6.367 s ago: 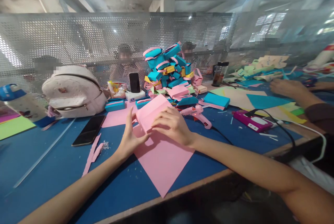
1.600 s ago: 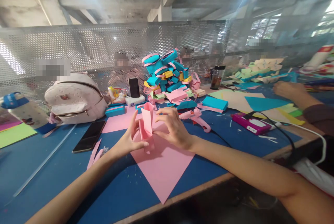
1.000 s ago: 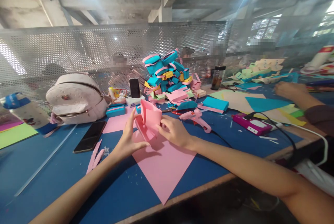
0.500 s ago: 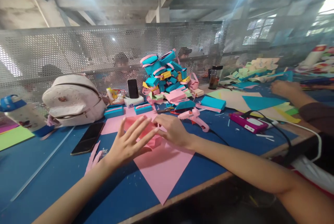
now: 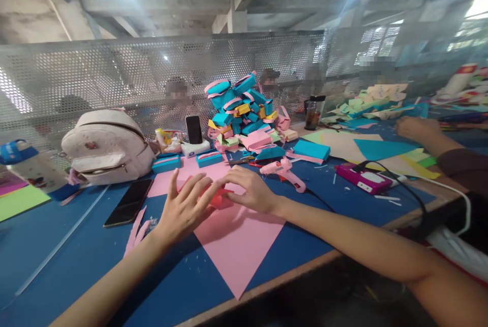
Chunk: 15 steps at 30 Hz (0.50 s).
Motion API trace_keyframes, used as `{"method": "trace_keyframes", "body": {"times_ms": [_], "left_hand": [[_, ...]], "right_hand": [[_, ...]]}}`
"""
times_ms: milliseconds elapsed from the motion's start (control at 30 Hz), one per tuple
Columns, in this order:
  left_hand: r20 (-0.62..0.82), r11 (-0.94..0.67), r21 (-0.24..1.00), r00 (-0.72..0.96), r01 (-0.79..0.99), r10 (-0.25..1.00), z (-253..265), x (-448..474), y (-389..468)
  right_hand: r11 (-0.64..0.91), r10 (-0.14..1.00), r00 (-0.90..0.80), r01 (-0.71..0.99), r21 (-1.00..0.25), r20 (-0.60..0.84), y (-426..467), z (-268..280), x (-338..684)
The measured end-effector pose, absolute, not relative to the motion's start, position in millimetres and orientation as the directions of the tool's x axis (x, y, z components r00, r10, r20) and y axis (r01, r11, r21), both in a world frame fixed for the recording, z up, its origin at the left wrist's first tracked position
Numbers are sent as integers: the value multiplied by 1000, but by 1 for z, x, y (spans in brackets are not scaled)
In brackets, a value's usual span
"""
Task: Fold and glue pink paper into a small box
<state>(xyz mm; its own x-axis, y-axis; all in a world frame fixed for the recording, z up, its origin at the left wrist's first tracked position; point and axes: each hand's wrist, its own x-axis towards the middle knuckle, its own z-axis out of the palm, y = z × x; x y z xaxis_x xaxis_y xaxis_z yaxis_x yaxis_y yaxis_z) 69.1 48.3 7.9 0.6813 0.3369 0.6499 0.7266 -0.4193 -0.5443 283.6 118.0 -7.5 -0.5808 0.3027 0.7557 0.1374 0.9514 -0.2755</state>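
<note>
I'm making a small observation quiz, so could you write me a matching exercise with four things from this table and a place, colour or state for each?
Column one
1. Backpack
2. Glue gun
3. Folded paper
4. Drink bottle

Column two
A. Partly covered by the left hand
B. Upright, with a dark lid
C. Off-white, zipped, toward the left
D. Pink, with a black cord

Pairs: 1-C, 2-D, 3-A, 4-B.
</note>
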Motion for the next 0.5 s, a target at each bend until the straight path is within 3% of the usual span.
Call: {"method": "trace_keyframes", "body": {"times_ms": [300, 500], "left_hand": [[706, -396, -504, 630, 767, 323, 13, 60, 54], [688, -479, -478, 653, 736, 316, 16, 59, 52]], "right_hand": [[952, 305, -643, 197, -234, 703, 120, -13, 281], [946, 324, -627, 235, -224, 708, 120, -13, 281]]}}
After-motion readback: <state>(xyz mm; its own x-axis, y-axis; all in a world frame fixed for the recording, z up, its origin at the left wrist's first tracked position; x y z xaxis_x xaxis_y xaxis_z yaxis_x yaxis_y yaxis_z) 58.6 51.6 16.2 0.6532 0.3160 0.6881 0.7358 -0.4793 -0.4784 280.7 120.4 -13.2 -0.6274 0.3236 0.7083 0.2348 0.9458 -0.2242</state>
